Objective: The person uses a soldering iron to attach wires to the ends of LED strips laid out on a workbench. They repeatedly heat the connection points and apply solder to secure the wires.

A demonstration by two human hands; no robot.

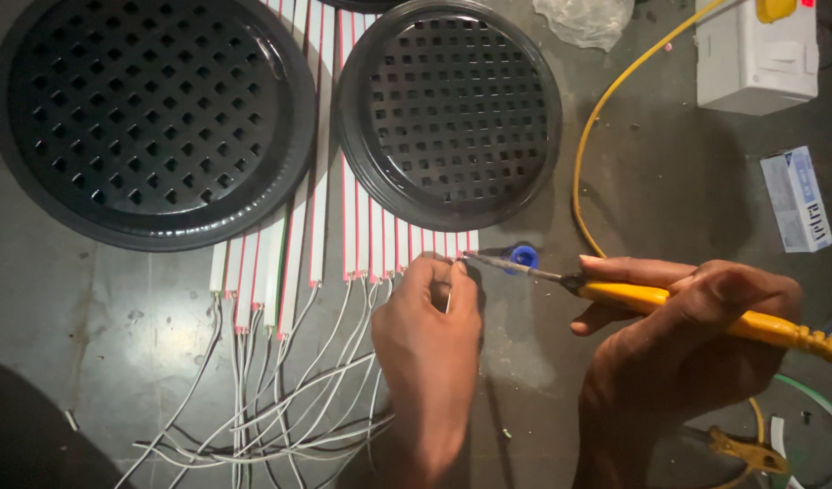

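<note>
L hand [427, 335] nearest, fingers pinched shut on a strip end [448, 256], far right of the strip row [344, 226]. R hand [683, 340] wrapped tight on iron [633, 292]; long axis runs R to L, tip [475, 259] touching or just short of pinch. Wires [280, 398] trail near; grilles [448, 113] beyond.

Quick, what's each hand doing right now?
Left hand: closed, pinching a wire end at the light strips.
Right hand: closed, holding the yellow soldering iron.
</note>
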